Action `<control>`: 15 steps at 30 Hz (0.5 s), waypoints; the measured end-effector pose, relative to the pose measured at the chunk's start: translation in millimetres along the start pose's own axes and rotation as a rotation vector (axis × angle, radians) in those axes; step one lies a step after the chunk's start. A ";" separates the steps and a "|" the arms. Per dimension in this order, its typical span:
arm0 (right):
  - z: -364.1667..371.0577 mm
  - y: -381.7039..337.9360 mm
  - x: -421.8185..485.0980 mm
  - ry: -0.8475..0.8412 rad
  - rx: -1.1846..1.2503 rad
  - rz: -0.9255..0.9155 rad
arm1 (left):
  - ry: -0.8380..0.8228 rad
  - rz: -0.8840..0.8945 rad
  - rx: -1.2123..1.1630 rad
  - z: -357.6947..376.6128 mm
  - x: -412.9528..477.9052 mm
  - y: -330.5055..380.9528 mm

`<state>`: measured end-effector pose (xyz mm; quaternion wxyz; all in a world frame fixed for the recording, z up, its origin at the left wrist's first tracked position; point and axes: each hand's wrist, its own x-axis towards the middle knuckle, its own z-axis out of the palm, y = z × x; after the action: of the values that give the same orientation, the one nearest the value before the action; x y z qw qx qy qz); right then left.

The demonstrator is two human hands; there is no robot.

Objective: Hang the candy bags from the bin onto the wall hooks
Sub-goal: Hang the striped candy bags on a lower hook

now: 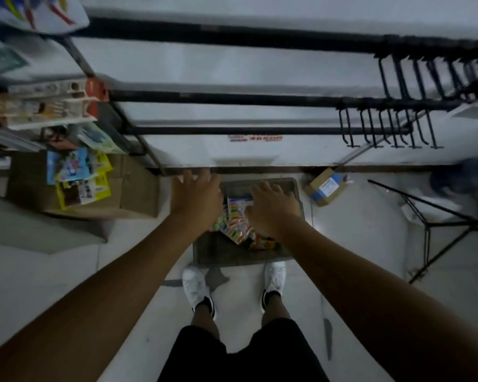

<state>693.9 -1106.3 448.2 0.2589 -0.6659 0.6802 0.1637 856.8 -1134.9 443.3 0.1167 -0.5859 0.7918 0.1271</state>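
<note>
A grey bin (226,253) stands on the floor at the foot of the white wall, just ahead of my feet. Colourful candy bags (236,226) lie in a heap inside it. My left hand (198,195) hovers over the bin's left side with its fingers spread and nothing in it. Above the heap, my right hand (271,206) reaches down, fingers extended, over a white-topped candy bag (239,202); whether it touches the bag I cannot tell. Black wall hooks (387,130) hang bare from horizontal rails at the upper right.
A brown cardboard box (135,188) with packaged goods (78,175) on top stands left of the bin. A small open carton (326,186) lies to its right. A black tripod stand (436,224) spreads its legs at far right. A shelf rack (47,106) holds goods at left.
</note>
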 end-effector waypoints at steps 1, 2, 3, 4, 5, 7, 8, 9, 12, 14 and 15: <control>9.6 2.3 3.5 -0.018 0.001 0.007 | -0.014 0.001 -0.002 11.6 2.0 1.0; 20.0 5.2 7.9 -0.036 -0.002 0.014 | -0.031 -0.001 -0.014 23.6 4.0 2.4; 30.9 8.4 13.2 -0.049 -0.003 0.015 | -0.049 -0.003 -0.035 35.1 6.3 3.5; 41.6 11.5 18.6 -0.060 0.001 0.015 | -0.062 -0.005 -0.050 45.7 8.5 4.6; 52.4 14.9 24.4 -0.065 0.009 0.018 | -0.072 -0.003 -0.056 56.3 12.2 5.2; 73.7 22.7 36.7 -0.069 0.023 0.033 | -0.084 -0.006 -0.062 73.8 19.7 6.2; 84.3 26.2 42.3 -0.071 0.027 0.037 | -0.089 -0.012 -0.062 81.8 23.3 5.9; 97.4 30.2 50.9 -0.072 0.030 0.039 | -0.092 -0.021 -0.061 92.6 29.0 5.5; 136.2 41.2 75.4 -0.108 0.036 0.037 | -0.091 -0.039 -0.063 127.9 47.2 4.0; 161.1 47.7 91.3 -0.132 0.045 0.041 | -0.098 -0.044 -0.068 153.8 56.7 3.7; 173.0 51.0 99.2 -0.138 0.048 0.043 | -0.104 -0.041 -0.067 167.6 60.5 4.3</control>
<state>668.7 -1086.5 244.9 0.3175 -0.6319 0.6786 0.1986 841.4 -1131.4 265.7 0.1406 -0.5981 0.7678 0.1814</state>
